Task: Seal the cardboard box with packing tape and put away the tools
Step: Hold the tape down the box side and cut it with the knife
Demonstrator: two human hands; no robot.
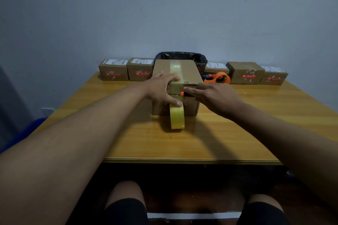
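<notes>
Head view: an orange-tipped cutter (183, 94) is clenched in the right hand (217, 97), its tip laid against the tape (176, 113) on the near face of the cardboard box (175, 86). The left hand (162, 87) lies spread on the near top edge, thumb pinning the strip below the cut line; nothing is enclosed by it. The box stands mid-bench (237, 133). For a clean cut, the strip is best kept taut and the blade drawn straight across, clear of the thumb.
</notes>
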